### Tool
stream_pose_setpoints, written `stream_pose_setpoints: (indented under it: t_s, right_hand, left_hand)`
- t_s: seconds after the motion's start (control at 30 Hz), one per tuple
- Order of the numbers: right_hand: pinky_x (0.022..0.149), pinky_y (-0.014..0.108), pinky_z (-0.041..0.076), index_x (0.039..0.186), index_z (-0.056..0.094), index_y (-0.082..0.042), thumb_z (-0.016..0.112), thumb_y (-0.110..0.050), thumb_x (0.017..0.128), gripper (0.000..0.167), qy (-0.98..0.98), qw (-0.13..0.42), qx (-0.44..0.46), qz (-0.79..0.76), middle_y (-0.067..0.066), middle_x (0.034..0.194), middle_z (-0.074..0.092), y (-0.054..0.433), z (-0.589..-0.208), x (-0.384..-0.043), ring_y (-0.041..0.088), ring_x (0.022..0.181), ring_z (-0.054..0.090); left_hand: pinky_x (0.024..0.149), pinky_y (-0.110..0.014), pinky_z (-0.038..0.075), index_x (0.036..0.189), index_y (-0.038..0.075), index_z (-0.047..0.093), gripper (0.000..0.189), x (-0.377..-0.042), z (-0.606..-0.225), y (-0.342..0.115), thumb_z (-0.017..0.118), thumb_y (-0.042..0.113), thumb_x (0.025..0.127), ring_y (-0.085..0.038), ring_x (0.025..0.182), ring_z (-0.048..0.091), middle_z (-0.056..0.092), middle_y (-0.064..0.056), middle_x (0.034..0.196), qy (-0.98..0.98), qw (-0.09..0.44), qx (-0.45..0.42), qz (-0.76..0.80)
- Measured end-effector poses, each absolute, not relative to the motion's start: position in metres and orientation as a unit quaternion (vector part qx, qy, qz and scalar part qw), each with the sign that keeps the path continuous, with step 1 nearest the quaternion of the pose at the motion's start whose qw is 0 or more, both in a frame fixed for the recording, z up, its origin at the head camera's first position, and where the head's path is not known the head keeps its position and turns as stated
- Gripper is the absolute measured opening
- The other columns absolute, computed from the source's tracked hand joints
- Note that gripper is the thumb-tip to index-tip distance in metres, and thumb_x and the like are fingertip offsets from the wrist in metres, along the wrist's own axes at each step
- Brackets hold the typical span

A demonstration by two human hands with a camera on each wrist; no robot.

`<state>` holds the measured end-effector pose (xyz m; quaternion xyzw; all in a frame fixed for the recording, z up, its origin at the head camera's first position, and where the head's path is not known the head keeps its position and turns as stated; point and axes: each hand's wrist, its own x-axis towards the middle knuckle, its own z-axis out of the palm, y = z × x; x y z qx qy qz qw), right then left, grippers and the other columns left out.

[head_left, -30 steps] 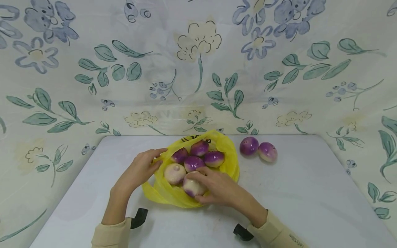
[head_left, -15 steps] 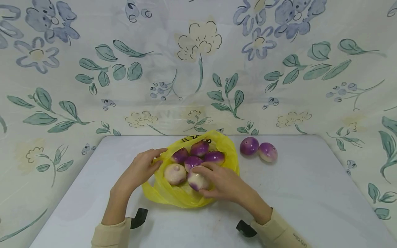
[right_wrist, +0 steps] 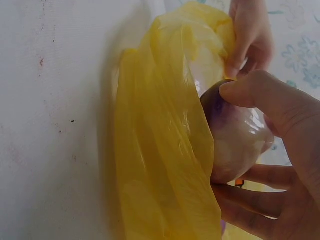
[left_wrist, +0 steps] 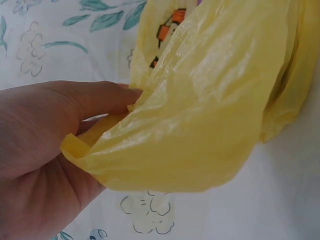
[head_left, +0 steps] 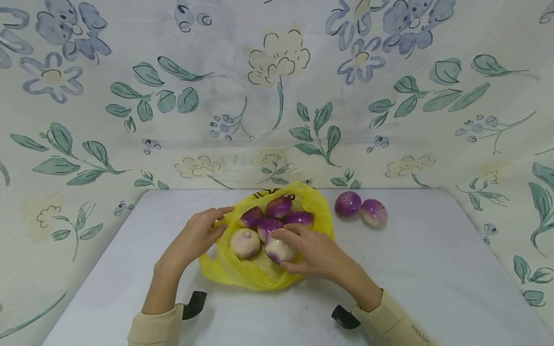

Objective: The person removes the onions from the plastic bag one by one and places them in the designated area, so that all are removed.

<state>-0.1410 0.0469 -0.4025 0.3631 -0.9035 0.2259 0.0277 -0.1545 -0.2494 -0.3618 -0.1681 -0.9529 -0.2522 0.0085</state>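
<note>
A yellow plastic bag [head_left: 264,281] lies open in the middle of the table, with several purple-and-white turnips inside. My right hand [head_left: 320,254] grips one turnip [head_left: 277,251] at the bag's near right side, thumb on its purple part in the right wrist view, fingers around the other side. Left of it sits a mostly white turnip [head_left: 245,243] with its stem end up. At the bag's left edge my left hand [head_left: 193,238] holds the mouth of the bag; the left wrist view shows the film [left_wrist: 185,125] between thumb and fingers.
Two more turnips, one darker purple [head_left: 347,204] and one paler [head_left: 374,213], lie on the white table [head_left: 415,269] to the right behind the bag. Flower-patterned cloth [head_left: 277,96] hangs behind the table's far edge. Black wrist pieces stick out beside both sleeves.
My right hand, with the turnip in its grip, has shifted a little right and away from me within the bag's mouth. The left hand stays in place on the bag.
</note>
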Motion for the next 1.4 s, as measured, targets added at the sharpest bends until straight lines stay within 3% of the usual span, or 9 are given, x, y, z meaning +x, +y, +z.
stream_pose_setpoints:
  t_s: [0.33,0.73,1.0,1.23,1.4]
  right_hand:
    - [0.093,0.037,0.056,0.140,0.048,-0.037,0.074,-0.043,0.084,0.062,-0.907,0.014,0.356,0.223,0.005,0.139,0.056,0.051,-0.398,-0.143,0.020,0.104,0.067]
    - [0.084,0.033,0.058,0.139,0.050,-0.034,0.072,-0.044,0.084,0.059,-0.909,0.054,0.349,0.222,0.006,0.138,0.057,0.067,-0.394,-0.152,0.018,0.090,0.069]
    - [0.085,0.034,0.058,0.140,0.050,-0.035,0.073,-0.044,0.083,0.061,-0.911,0.063,0.343,0.222,0.006,0.137,0.058,0.073,-0.393,-0.155,0.018,0.090,0.068]
    - [0.088,0.038,0.058,0.140,0.048,-0.038,0.075,-0.043,0.083,0.063,-0.919,0.056,0.311,0.234,0.007,0.138,0.056,0.082,-0.389,-0.159,0.021,0.103,0.067]
    - [0.088,0.038,0.058,0.139,0.050,-0.036,0.076,-0.041,0.082,0.062,-0.916,0.064,0.310,0.245,0.008,0.136,0.058,0.085,-0.388,-0.160,0.022,0.104,0.066]
  left_hand:
    - [0.081,-0.039,0.060,0.138,0.005,0.054,0.044,-0.153,-0.360,-0.250,0.061,0.004,0.095,-0.016,0.084,0.062,0.067,-0.016,0.120,-0.952,0.002,-0.165,-0.258]
    - [0.082,-0.039,0.060,0.137,0.005,0.055,0.044,-0.153,-0.359,-0.250,0.062,0.004,0.094,-0.018,0.086,0.064,0.066,-0.016,0.123,-0.952,0.006,-0.165,-0.256]
    - [0.084,-0.041,0.059,0.137,0.005,0.055,0.043,-0.154,-0.359,-0.250,0.061,0.004,0.094,-0.019,0.089,0.064,0.066,-0.016,0.124,-0.953,0.006,-0.164,-0.254]
    - [0.082,-0.039,0.060,0.138,0.005,0.055,0.043,-0.154,-0.360,-0.250,0.061,0.004,0.095,-0.017,0.085,0.062,0.067,-0.014,0.120,-0.954,0.004,-0.163,-0.252]
    - [0.080,-0.037,0.060,0.138,0.005,0.055,0.044,-0.154,-0.360,-0.250,0.061,0.004,0.094,-0.016,0.083,0.061,0.068,-0.014,0.117,-0.953,0.004,-0.164,-0.253]
